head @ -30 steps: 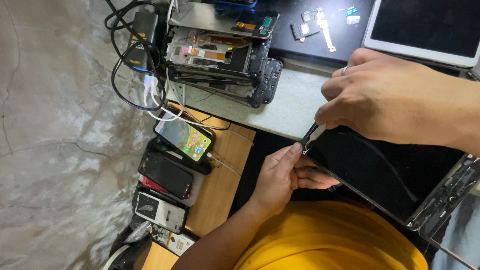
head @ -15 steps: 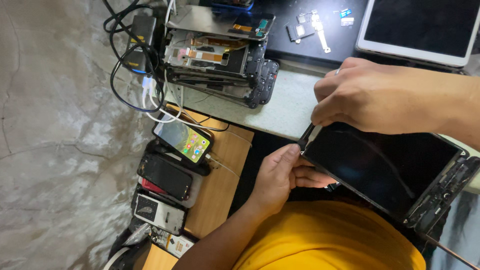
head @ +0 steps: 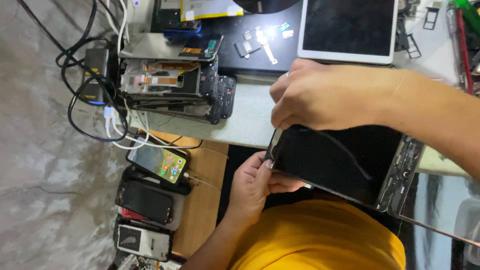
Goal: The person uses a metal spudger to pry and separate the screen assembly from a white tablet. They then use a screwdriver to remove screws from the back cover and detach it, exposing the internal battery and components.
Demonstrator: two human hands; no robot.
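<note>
Head view: left hand (head: 257, 182) pinches tablet (head: 335, 162) corner, right hand (head: 330, 97) grips top edge; thin glass likely fragile, slippery, so hold by edges.

Only one view, worn on the head, looking steeply down and slightly forward over the yellow shirt (head: 325, 235) at the bottom edge. Very near to the hands: left hand (head: 257, 182) just below the frame centre, right hand (head: 330, 97) and forearm crossing from the right edge. Dark tablet (head: 335, 162) between them, close under the lens. Further from the camera, toward the top edge, the grey bench surface (head: 250, 120) and the white tablet (head: 348, 30). At the left, bare floor (head: 45, 165) much lower down. No second view, so nothing shared.
</note>
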